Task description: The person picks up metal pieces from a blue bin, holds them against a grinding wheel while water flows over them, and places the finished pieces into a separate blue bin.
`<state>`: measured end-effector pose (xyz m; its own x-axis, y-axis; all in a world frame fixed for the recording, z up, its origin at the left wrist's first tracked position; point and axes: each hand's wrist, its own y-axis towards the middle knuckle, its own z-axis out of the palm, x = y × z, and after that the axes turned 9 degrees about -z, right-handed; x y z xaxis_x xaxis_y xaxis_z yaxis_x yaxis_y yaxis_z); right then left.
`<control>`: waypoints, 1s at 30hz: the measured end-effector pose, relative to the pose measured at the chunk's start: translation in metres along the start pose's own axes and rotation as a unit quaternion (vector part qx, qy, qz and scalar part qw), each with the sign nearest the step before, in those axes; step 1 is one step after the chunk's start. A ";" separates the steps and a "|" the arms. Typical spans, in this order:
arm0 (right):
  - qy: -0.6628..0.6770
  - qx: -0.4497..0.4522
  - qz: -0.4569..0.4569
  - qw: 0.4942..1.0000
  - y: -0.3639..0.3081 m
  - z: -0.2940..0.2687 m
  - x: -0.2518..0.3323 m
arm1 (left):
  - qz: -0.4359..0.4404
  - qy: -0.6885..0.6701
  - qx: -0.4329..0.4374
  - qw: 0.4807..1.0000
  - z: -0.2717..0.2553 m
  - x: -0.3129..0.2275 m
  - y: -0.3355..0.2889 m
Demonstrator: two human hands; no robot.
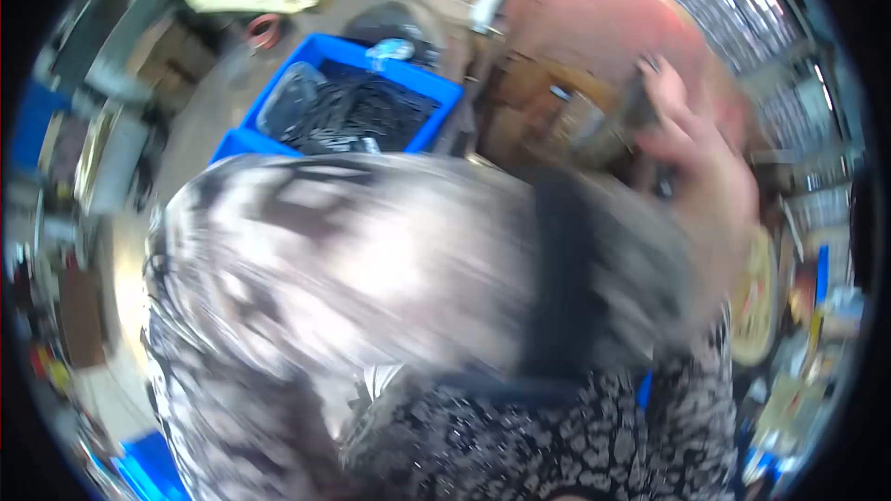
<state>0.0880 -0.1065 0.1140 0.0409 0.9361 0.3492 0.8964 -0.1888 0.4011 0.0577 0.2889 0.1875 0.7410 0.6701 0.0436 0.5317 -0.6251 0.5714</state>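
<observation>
My left arm, in a black-and-white patterned sleeve (pixel 371 250) with a dark cuff (pixel 561 269), sweeps across the middle of the view. Past the cuff, my left hand (pixel 640 264) is a grey-brown smear whose fingers do not show. My right hand (pixel 691 153) is bare and raised at the right, in front of a worn pinkish-red machine housing (pixel 608 14). One of its fingers stretches up and the others sit lower and apart. Beside them is a small dark spot (pixel 663 183), too blurred to name. A rusty brown recess (pixel 534 102) in the machine lies left of that hand.
Beyond my left arm stands a blue bin (pixel 444 93) of thin black parts with a clear plastic bag (pixel 292 102). An orange-red ring (pixel 264 31) lies on the bench behind it. A cardboard box (pixel 172 60) is at the far left, a blue container (pixel 153 464) at the lower left.
</observation>
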 end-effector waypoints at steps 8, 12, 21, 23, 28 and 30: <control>-0.100 0.018 0.081 0.992 0.025 0.020 0.001 | -0.016 -0.097 0.098 0.990 0.065 -0.021 0.010; -0.113 0.027 0.103 0.988 0.016 0.020 -0.009 | -0.106 -0.237 0.058 0.964 0.139 -0.009 -0.023; -0.050 0.015 0.121 0.991 0.006 0.012 0.011 | -0.327 -0.496 0.122 0.795 0.222 -0.012 -0.039; -0.039 0.005 0.110 0.993 0.005 0.013 0.014 | -0.292 -0.483 0.095 0.820 0.234 -0.011 -0.040; -0.044 -0.018 0.116 0.992 0.004 0.015 0.004 | -0.159 -0.360 -0.022 0.919 0.251 -0.042 -0.035; -0.041 0.003 0.128 0.991 0.005 0.012 0.000 | -0.178 -0.373 0.001 0.911 0.256 -0.058 -0.038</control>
<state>0.0977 -0.1042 0.1059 0.3032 0.8784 0.3694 0.8548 -0.4220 0.3020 0.0994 0.1714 -0.0466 0.5929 0.3731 -0.7136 0.7934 -0.4221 0.4386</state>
